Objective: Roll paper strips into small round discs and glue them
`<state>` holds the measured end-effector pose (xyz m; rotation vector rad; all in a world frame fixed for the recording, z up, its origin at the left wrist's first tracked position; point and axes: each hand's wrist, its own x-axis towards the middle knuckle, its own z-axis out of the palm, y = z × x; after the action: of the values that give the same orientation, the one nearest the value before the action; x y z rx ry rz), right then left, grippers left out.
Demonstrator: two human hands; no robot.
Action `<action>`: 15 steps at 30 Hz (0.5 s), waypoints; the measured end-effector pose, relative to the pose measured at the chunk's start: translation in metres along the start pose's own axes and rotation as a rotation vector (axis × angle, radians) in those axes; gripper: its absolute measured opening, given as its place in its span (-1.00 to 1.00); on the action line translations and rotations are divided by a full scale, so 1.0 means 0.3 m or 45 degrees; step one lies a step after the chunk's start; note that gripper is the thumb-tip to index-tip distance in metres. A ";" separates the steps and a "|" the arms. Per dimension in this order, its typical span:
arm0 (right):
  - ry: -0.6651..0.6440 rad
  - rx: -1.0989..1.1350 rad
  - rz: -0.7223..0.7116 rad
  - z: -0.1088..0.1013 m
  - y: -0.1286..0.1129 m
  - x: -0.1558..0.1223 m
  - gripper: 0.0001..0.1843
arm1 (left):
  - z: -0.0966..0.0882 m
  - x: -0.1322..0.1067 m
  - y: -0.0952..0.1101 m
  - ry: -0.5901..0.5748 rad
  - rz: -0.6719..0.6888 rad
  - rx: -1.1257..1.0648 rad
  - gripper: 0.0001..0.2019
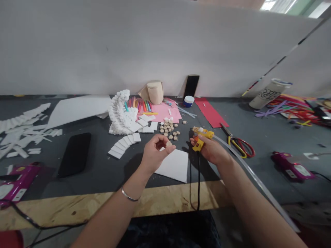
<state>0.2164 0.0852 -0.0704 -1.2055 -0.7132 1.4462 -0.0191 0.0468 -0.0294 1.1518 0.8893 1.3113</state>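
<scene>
Between the thumb and fingers of my left hand point(155, 153) is a small round beige disc point(169, 144), held over the far left part of a white square sheet point(173, 165). My right hand point(212, 148) grips a yellow glue gun point(200, 143) by its handle, its nozzle toward the upper left. A long clear glue stick point(248, 167) trails from the gun's back, and a black cord hangs below. Just beyond my hands lies a cluster of similar beige discs point(167, 128). White foam-like tiles point(124, 145) lie left of my left hand.
Scissors point(238, 142) lie right of my right hand, near a red sheet point(212, 113). Purple devices sit at left point(19, 182) and right point(292, 167). A black phone point(74, 155) lies flat. Behind are coloured markers point(138, 103), a tape roll point(155, 92) and a small jar point(188, 101).
</scene>
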 end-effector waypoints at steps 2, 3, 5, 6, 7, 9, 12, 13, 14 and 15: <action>0.020 -0.039 -0.017 -0.021 -0.006 0.000 -0.84 | -0.002 -0.002 -0.001 -0.004 0.067 0.081 -0.72; 0.019 -0.078 -0.032 -0.031 -0.009 0.002 -0.83 | -0.002 -0.003 -0.003 0.002 0.103 0.127 -0.72; -0.001 -0.163 -0.070 -0.050 -0.015 0.009 -0.81 | -0.003 -0.003 -0.007 0.012 0.176 0.224 -0.73; -0.011 -0.223 -0.099 -0.059 -0.017 0.015 -0.79 | -0.003 -0.004 -0.009 0.016 0.214 0.273 -0.74; -0.016 -0.296 -0.137 -0.067 -0.019 0.024 -0.78 | -0.003 -0.004 -0.010 0.019 0.248 0.320 -0.75; -0.011 -0.446 -0.215 -0.081 -0.022 0.047 -0.74 | -0.003 -0.005 -0.011 0.023 0.306 0.402 -0.76; 0.031 -0.601 -0.296 -0.096 -0.027 0.092 -0.65 | -0.002 -0.007 -0.006 0.025 0.363 0.507 -0.77; 0.043 -0.633 -0.315 -0.100 -0.029 0.107 -0.62 | 0.000 -0.008 -0.002 0.025 0.376 0.543 -0.78; 0.051 -0.673 -0.333 -0.105 -0.031 0.120 -0.60 | 0.001 -0.009 0.001 0.024 0.387 0.579 -0.78; 0.057 -0.720 -0.353 -0.110 -0.034 0.130 -0.58 | 0.003 -0.010 0.005 0.025 0.394 0.608 -0.78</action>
<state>0.2540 0.1191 -0.0828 -1.4846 -1.2586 1.0100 -0.0190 0.0436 -0.0281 1.7037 1.1069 1.3969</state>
